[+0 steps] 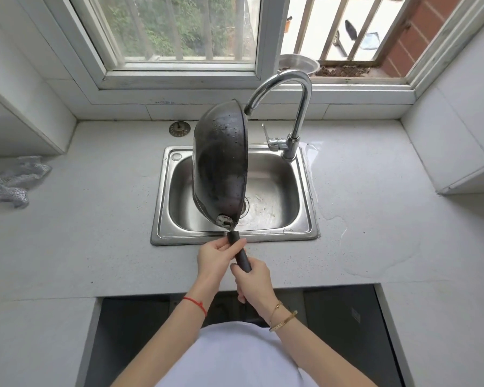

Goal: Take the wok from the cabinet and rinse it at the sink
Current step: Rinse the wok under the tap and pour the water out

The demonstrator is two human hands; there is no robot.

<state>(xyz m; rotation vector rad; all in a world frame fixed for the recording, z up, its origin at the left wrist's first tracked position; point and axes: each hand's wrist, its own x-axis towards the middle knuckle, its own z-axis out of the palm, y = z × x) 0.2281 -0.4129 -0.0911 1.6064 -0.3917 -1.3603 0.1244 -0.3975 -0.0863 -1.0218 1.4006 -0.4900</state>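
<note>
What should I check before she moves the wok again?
1. Grip: ok. The left hand and the right hand both hold the handle.
2. Wok over sink: ok. The wok is tipped on edge above the sink, with its open side facing right.
3. Tap clearance: not ok. The tap has its spout right beside the wok's upper rim; I cannot tell whether they touch.
4. Water running: cannot tell. No stream is visible from the spout.
5. Wok drained: cannot tell. Droplets show on its outside; the inside is hidden.
6. Counter: not ok. A wet patch lies on the counter right of the sink.
</note>
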